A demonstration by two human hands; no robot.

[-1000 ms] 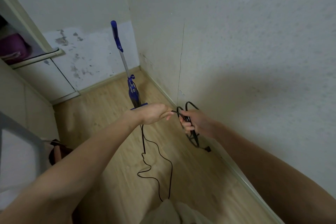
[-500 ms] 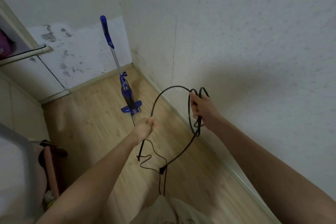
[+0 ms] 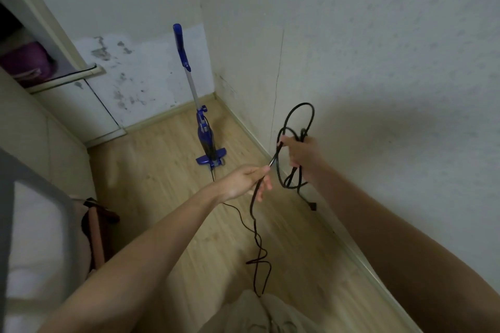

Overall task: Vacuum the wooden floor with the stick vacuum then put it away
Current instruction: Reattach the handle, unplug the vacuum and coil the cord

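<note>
Stick vacuum [image 3: 206,140] stands upright; both hands [image 3: 242,180] [image 3: 303,154] grip its blurred cord [image 3: 295,127].

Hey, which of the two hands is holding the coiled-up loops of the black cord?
The right hand, by the wall, grips the coiled loops of the cord. The left hand only pinches a single strand running down to the floor.

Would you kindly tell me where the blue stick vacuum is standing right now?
In the head view, the blue stick vacuum stands upright on the wooden floor near the far corner, just ahead of the left hand, unheld.
</note>
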